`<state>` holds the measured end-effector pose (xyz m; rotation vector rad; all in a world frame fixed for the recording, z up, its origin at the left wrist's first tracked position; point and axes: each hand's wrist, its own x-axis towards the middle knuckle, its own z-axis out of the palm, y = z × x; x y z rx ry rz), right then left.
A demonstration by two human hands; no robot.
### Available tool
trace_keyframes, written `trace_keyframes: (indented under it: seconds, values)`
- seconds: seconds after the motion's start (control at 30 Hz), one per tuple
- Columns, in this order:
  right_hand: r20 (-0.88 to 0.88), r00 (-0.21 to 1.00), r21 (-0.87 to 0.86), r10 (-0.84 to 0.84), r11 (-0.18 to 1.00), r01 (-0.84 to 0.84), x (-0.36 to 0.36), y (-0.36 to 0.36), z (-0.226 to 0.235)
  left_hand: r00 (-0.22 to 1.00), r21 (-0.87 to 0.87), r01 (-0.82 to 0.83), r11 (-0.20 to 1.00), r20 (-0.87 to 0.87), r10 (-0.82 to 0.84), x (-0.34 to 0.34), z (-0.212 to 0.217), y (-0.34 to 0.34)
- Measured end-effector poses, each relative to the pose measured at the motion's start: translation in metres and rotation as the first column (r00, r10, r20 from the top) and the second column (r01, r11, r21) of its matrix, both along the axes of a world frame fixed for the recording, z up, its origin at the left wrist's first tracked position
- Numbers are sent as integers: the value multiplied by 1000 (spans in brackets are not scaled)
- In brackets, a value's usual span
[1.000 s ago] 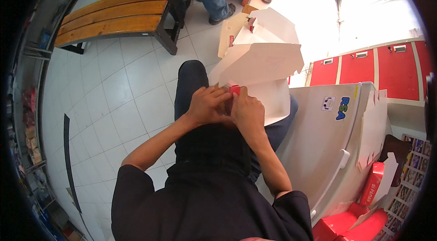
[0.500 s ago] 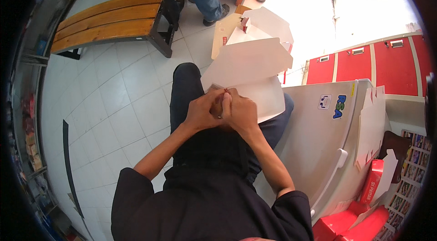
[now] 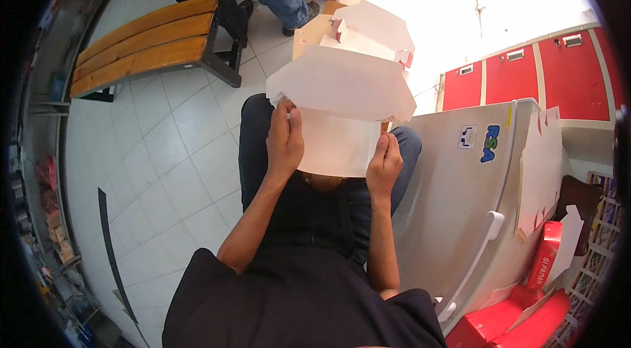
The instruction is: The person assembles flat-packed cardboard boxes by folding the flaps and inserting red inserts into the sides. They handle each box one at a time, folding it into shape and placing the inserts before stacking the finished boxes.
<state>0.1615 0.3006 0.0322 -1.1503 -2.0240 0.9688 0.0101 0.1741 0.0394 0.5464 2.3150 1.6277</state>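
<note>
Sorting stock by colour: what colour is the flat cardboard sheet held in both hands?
White, best seen in the head view: the cardboard sheet is plain white on the side showing.

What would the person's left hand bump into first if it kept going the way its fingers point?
The left hand points up and away, already gripping the white cardboard sheet. Pushing on, it would likely press into that sheet's upper flap first; the stacked cardboard pieces lie beyond, though depth is unclear.

1. Top: black, short sleeves, plain, no markings visible.
2. Legs: dark jeans.
3. Forearms bare; left hand (image 3: 284, 144) and right hand (image 3: 383, 165) bare, no gloves, no watch visible.
</note>
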Motion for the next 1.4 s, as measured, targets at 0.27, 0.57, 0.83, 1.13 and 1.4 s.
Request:
trace_keyframes:
  seconds: [0.27, 0.57, 0.83, 1.13, 1.4]
  values:
    - [-33, 996, -171, -87, 982, 80, -16, 5, 4, 994, -44, -52, 998, -93, 48, -11, 1, 0]
    - [-138, 987, -297, -84, 954, 40, -9, 12, -13, 994, 21, -95, 995, 52, 94, -5, 0, 3]
    - [-311, 950, -400, -26, 910, -106, -13, 31, -25, 996, 11, -65, 998, 56, 64, -17, -9, 3]
    - [-75, 982, -60, 173, 982, -178, -18, 157, -55, 979, 188, -206, 960, 44, 201, -10, -5, 12]
    - [486, 533, -171, 693, 673, -719, -65, 196, -49, 999, 33, -40, 999, -3, 40, -16, -7, -4]
